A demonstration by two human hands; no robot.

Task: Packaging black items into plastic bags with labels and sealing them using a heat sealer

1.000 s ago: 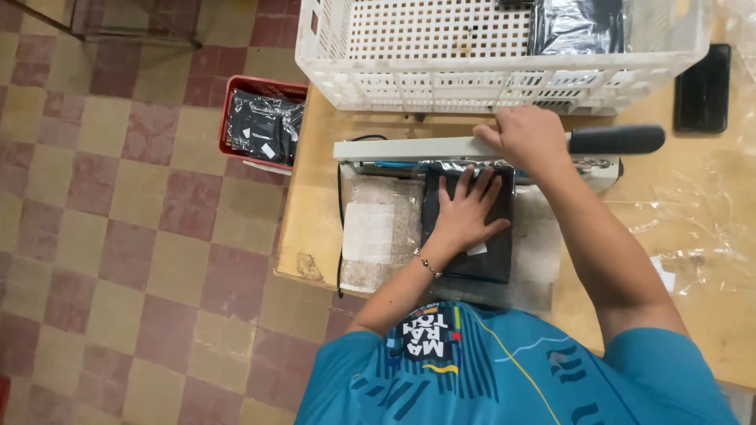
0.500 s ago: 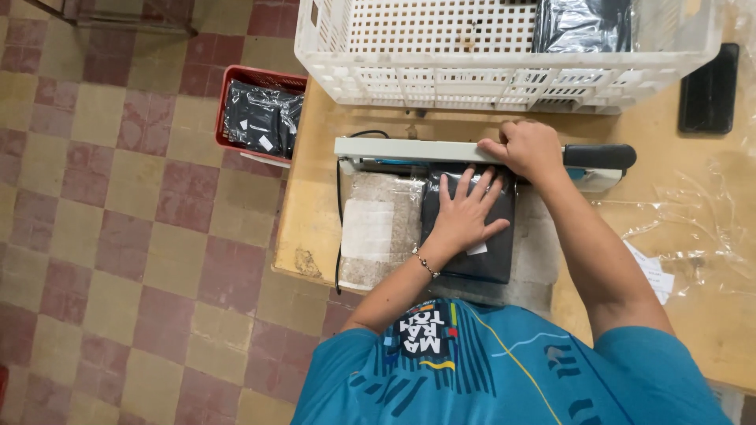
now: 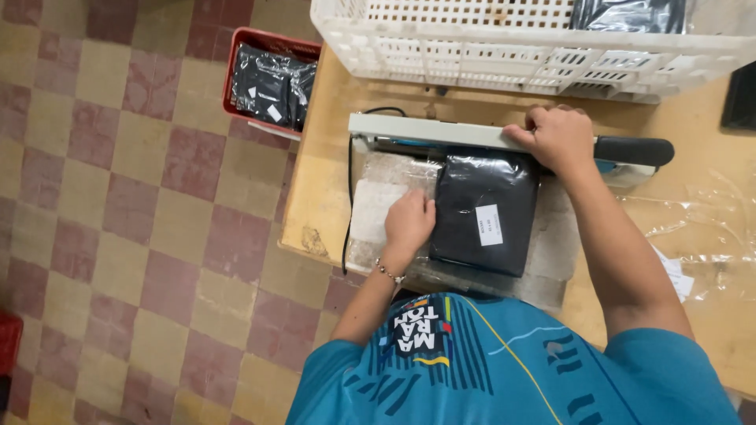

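Since half a second ago, left hand (image 3: 409, 220) slid off the black packet (image 3: 487, 211) to its left edge, fingers curled against it; right hand (image 3: 557, 135) still clamped on the sealer arm (image 3: 429, 132), pressing down; packet flat under that arm, mid-table; white crate (image 3: 504, 51) farther back; red bin (image 3: 272, 79) far left.

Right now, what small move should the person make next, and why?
Probably lift the sealer bar: the right hand presses it down on the edge of the black bag, while the left hand rests at the bag's left side, ready to slide it out.
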